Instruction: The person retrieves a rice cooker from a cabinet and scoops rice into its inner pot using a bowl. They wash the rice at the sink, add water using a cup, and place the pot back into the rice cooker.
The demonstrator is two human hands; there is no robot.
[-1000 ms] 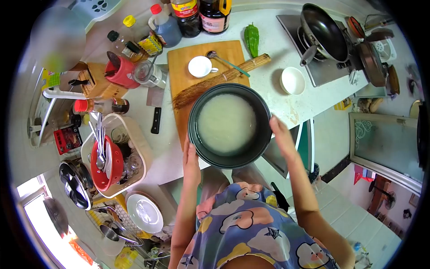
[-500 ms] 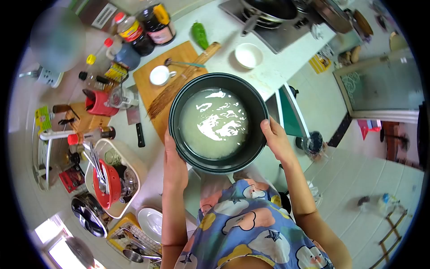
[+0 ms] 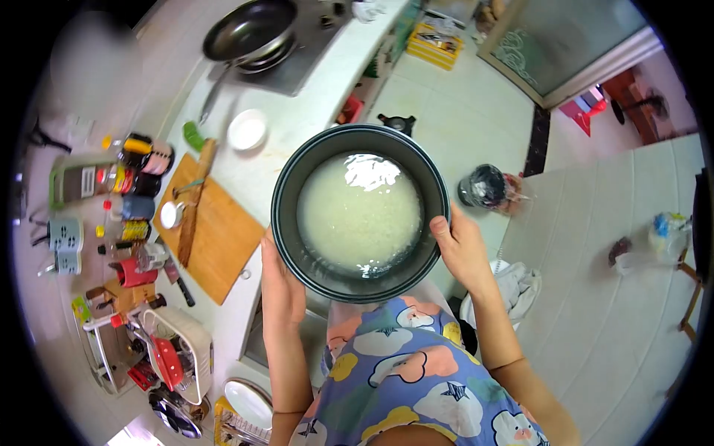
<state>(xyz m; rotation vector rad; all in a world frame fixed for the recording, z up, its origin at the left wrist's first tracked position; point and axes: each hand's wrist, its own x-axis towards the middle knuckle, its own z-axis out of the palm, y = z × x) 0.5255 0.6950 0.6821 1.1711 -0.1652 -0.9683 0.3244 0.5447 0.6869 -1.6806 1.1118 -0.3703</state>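
A dark round rice cooker pot (image 3: pixel 291 256) is held up in front of my body, level or nearly so. Inside it, whitish rice (image 3: pixel 357 223) lies under cloudy water with bright reflections. My left hand (image 3: pixel 281 286) grips the pot's left side, its fingers partly hidden beneath. On the right side my right hand (image 3: pixel 462 249) holds the wall, thumb near the rim and the other fingers mostly out of sight behind it.
To the left runs a counter with a cutting board (image 3: pixel 223 241), a brush of bundled sticks (image 3: pixel 195 212), a white bowl (image 3: pixel 247 130), a green pepper (image 3: pixel 194 136) and several bottles. A wok (image 3: pixel 253 33) sits on the stove. A bin (image 3: pixel 483 186) stands on the floor at right.
My view and body have turned to the right, so the counter and stove have slid left in view. Both hands keep hold of the pot, and its water surface has shifted.
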